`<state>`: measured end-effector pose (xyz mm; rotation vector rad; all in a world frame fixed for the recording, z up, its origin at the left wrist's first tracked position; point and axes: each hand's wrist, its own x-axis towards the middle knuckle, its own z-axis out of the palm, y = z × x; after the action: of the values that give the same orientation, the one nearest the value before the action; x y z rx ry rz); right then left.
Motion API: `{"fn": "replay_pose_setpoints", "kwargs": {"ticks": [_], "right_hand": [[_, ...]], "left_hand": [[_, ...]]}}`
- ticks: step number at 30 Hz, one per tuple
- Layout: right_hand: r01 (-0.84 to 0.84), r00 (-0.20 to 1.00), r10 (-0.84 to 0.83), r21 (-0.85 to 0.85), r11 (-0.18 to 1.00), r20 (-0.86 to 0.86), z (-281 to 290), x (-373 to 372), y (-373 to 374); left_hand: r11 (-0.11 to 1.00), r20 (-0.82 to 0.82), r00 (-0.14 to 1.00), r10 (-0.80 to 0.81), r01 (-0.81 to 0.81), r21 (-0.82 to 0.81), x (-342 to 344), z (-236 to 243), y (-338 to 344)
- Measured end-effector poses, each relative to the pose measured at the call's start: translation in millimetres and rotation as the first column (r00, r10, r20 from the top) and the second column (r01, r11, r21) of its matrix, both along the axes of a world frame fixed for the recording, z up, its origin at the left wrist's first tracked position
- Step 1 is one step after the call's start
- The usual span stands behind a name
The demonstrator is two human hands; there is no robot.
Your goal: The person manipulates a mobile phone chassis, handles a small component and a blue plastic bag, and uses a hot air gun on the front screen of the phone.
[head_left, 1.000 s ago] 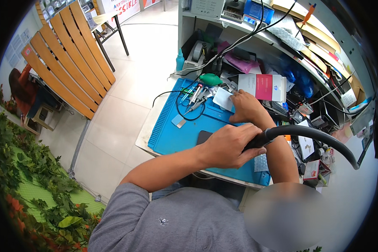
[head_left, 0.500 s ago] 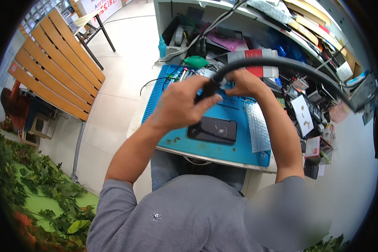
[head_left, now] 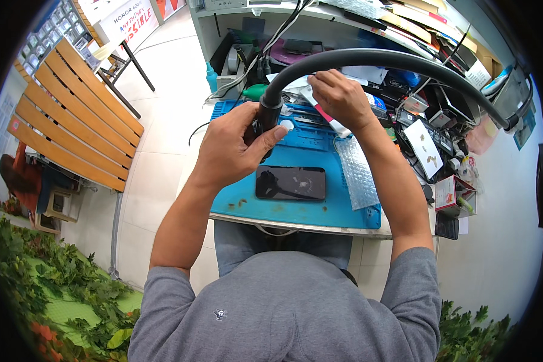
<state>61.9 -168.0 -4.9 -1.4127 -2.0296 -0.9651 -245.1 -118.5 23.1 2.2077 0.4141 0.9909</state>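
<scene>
The thick black hose (head_left: 374, 58), arching to the frame's upper right, looks springy; its stiff handle (head_left: 269, 116) seems the best hold, and the left hand (head_left: 230, 143) wraps it. The right hand's (head_left: 342, 101) contents cannot be told.

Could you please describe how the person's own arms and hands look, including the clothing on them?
The left hand and right hand wear no gloves, and no watch shows. Short, plain grey sleeves leave the forearms bare.

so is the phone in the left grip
No, the phone lies on the blue mat, while the left grip is wrapped around the end of the black tube.
</scene>
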Motion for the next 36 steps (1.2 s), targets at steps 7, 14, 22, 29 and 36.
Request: {"fn": "replay_pose_setpoints", "kwargs": {"ticks": [7, 14, 22, 29, 36], "right_hand": [[0.232, 0.970, -0.240, -0.348, 0.908, 0.021, -43.1, 11.1, -2.9], [0.330, 0.916, -0.400, -0.589, 0.737, 0.013, -27.4, -18.2, -7.1], [0.264, 0.904, -0.426, -0.739, 0.620, -0.034, -45.2, -12.8, 35.2], [0.259, 0.848, -0.488, -0.640, 0.723, -0.208, -40.9, -14.1, 20.0], [0.465, 0.740, -0.666, -0.646, 0.605, -0.091, -30.1, -63.8, -12.4]], "left_hand": [[0.999, 0.056, 0.998, -0.031, 0.033, -0.037, 3.6, -7.4, -2.5], [0.996, -0.044, 0.999, -0.030, 0.026, -0.081, -3.7, -7.8, 1.5], [0.998, 0.053, 0.997, -0.050, 0.051, -0.031, -0.7, -16.3, 0.8], [0.995, 0.097, 0.993, -0.067, 0.073, -0.064, 2.8, -23.0, 3.1], [0.977, -0.024, 0.997, -0.074, 0.067, -0.201, -5.9, -20.0, 2.3]]}}
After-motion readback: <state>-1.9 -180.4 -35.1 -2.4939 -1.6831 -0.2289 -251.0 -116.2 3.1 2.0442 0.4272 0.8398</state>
